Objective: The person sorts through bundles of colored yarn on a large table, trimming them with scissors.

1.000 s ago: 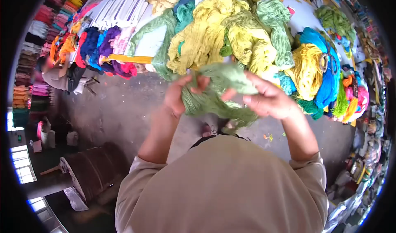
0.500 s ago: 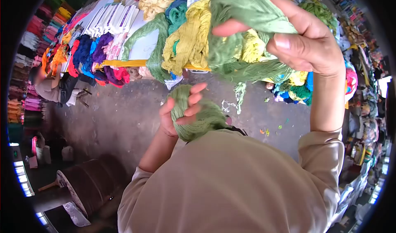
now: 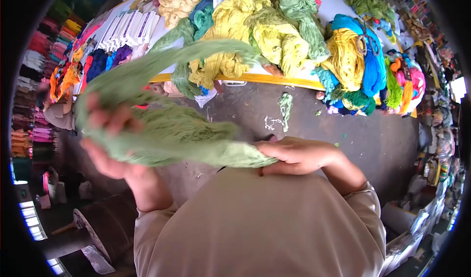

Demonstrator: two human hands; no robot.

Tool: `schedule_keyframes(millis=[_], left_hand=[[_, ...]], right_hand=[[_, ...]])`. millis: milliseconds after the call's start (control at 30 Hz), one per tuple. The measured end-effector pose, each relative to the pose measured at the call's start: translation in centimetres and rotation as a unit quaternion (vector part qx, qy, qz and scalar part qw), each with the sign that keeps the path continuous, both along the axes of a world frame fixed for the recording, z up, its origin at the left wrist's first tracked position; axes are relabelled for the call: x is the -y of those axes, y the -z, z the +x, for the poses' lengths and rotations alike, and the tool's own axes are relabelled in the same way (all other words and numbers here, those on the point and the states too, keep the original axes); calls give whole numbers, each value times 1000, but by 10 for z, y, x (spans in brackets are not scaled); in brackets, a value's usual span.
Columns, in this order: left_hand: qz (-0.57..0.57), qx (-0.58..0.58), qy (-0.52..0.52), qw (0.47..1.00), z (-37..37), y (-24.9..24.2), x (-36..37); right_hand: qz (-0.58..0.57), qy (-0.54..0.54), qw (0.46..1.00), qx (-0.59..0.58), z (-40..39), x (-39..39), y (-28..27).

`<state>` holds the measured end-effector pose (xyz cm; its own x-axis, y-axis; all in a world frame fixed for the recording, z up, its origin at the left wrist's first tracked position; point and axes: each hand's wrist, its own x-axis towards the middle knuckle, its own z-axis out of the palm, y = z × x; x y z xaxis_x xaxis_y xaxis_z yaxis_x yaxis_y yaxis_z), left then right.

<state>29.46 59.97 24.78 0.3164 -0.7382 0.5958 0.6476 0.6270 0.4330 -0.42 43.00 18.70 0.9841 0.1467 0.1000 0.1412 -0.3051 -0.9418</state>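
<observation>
A large skein of sage-green yarn [image 3: 167, 154] is stretched between my hands, in front of my body. My left hand [image 3: 110, 139], smeared by motion, grips it at the left, with strands passing around and over the fingers. One band of the skein swings up in an arc toward the table. At the right, my right hand [image 3: 299, 157] pinches the other end close to my chest, thumb along the yarn. The skein's middle hangs loose and fluffy between the two hands.
Ahead stands a table [image 3: 314, 83] with a yellow edge, piled with yellow skeins [image 3: 235, 17], blue skeins [image 3: 375, 56] and white packets [image 3: 128, 30]. Scissors [image 3: 362, 44] lie on the yarn. Yarn scraps [image 3: 285, 110] litter the floor. A drum [image 3: 110, 223] stands lower left; a person [image 3: 61, 113] sits far left.
My right hand has come down from over the table to my chest with its end of the yarn. The left hand has moved left, drawing the skein out between them.
</observation>
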Motion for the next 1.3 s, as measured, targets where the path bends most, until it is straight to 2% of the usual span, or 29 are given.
schedule_keyframes(millis=[33,67,100,200,233,267,300,367,400,433,500,533,567,600,633,667,733,800,833,900,933,1000,1033,1100,1167,1200,1233,1267,1300], left_hand=[[-3,23,25,999,3,-21,0],[-5,46,50,998,7,-41,-1],[-7,71,73,995,10,-62,-1],[68,-7,132,989,32,-89,4],[66,30,58,996,43,-98,15],[80,61,96,990,64,-106,24],[90,74,127,985,87,-116,32],[175,86,-6,981,94,-138,40],[115,34,139,983,131,-142,35],[166,112,-23,980,130,-152,36],[144,167,-35,975,115,-169,35],[78,173,42,981,103,-171,37],[57,165,4,985,101,-176,36],[41,159,-23,986,89,-179,34],[39,166,-43,984,90,-182,31],[42,166,-84,982,82,-182,29],[55,160,-102,980,78,-180,25],[59,151,-97,982,79,-175,24],[63,148,-92,983,79,-171,24],[54,145,-90,984,81,-164,24],[64,141,-88,984,81,-160,26],[73,120,-69,988,83,-148,30],[74,103,-67,990,85,-139,34],[80,47,-32,995,93,-116,41],[122,97,-64,986,100,-84,47],[126,103,-37,986,91,-69,53],[163,85,-103,978,76,-56,56],[158,88,-52,982,66,-39,59],[203,109,-127,965,50,-23,59]], right_hand=[[-46,3,998,46,5,-3,1],[-14,-22,1000,-10,12,0,-4],[-21,-9,1000,22,17,3,-15],[75,101,991,34,50,26,-19],[39,122,990,53,69,35,-26],[3,144,987,70,88,45,-33],[51,130,990,10,107,52,-33],[60,108,991,59,139,53,-27],[99,96,986,94,157,51,-22],[106,85,983,121,175,52,-10],[85,76,985,126,201,45,4],[104,90,983,119,206,37,1],[116,99,983,105,213,32,4],[34,128,982,134,230,34,24],[25,126,982,139,237,32,31],[-6,134,987,88,238,30,33],[-24,156,980,118,239,23,45],[-69,166,983,49,230,23,40],[-98,174,978,56,241,31,63],[-107,294,939,139,241,31,86],[-52,295,942,154,231,29,64],[57,217,954,199,205,22,9],[157,100,968,169,185,16,-25],[305,-151,930,138,142,0,-81],[331,-363,845,210,120,-15,-110],[411,-404,790,209,107,-28,-115],[481,-449,725,204,94,-42,-119],[551,-474,665,171,81,-40,-122],[613,-498,598,138,68,-37,-124]])
